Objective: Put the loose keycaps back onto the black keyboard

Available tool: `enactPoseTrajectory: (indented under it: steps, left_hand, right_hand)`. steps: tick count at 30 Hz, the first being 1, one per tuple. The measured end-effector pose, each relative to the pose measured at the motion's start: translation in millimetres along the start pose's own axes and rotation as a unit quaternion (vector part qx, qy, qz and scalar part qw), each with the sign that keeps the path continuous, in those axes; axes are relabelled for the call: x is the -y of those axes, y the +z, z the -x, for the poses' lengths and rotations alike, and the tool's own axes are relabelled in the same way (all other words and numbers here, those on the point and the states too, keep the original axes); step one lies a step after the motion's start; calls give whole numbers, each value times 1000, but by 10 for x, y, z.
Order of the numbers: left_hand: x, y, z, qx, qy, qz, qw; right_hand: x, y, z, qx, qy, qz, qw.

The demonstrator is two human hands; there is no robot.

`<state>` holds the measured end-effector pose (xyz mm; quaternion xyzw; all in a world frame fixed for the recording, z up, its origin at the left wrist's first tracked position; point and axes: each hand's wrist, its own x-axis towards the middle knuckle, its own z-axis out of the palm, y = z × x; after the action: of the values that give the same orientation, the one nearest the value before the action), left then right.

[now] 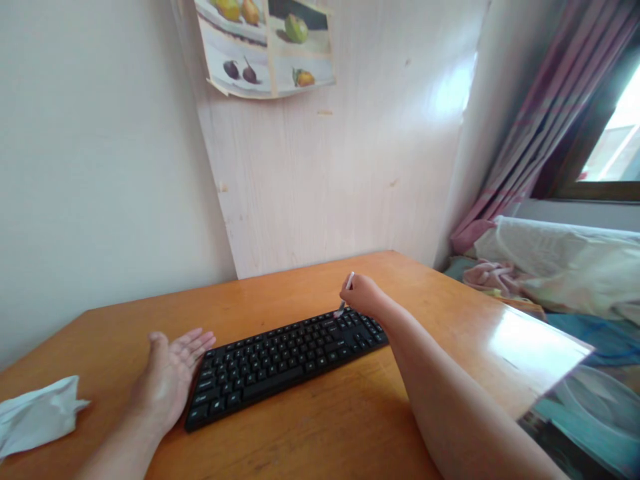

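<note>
A black keyboard lies at a slant on the wooden desk, its right end farther from me. My right hand is closed around a small brush with a pale handle, held upright at a tilt. The brush's tip meets the keys in the keyboard's upper right part; my forearm and hand cover some of the keys at that end. At the keyboard's left end, my left hand rests with palm turned up and fingers stretched, its edge alongside the keyboard. It holds nothing.
A crumpled white tissue lies on the desk at the left. Behind the desk, a pale board carries fruit pictures. Past the desk's right edge are heaped cloths and a clear plastic container.
</note>
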<state>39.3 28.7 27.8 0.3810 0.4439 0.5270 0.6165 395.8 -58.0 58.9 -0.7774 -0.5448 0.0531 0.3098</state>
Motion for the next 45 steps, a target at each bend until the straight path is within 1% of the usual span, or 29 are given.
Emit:
enactPoseTrajectory:
  steps: [6,11,14,17,19,21,24,27,30,36,41,43,45]
  left_hand:
    - [14,-45,-41,3,-1,-9,1000]
    - [20,-46,-61,4,0,-8,1000]
    - [15,-37,-59,2,-2,-7,1000]
    - [21,-46,-71,1,-4,-9,1000]
    - [29,-53,-81,2,-3,-11,1000]
    - [34,-51,-81,2,-4,-10,1000]
    - [24,-34,-59,0,-5,-4,1000]
    - [3,-18,-28,-2,-4,-4,1000]
    - [-2,-26,-26,-3,2,-13,1000]
    - [46,-100,-114,-2,1,-47,999]
    - [74,-145,-158,12,-1,-54,998]
    - [85,-152,-171,14,-3,-51,999]
    - [91,-149,-179,12,-3,-46,999]
  right_hand:
    - [-96,-57,-45,-2,25,41,999]
    - [-67,-123,-6,-7,49,76,996]
    - [-3,-197,63,-26,67,95,993]
    - [39,-271,109,-62,91,112,988]
    - [33,-288,105,-77,96,100,987]
    - [-2,-263,71,-68,87,64,992]
    - [-82,-170,-6,-31,70,21,997]
    - [-165,-94,-70,-15,74,15,997]
    - [-240,-92,-100,-17,89,22,996]
    - [-354,-196,-78,-47,141,47,988]
    - [-376,-306,-28,-98,195,67,974]
    - [-374,-335,-30,-113,201,67,971]
    - [-372,-334,-48,-112,191,56,974]
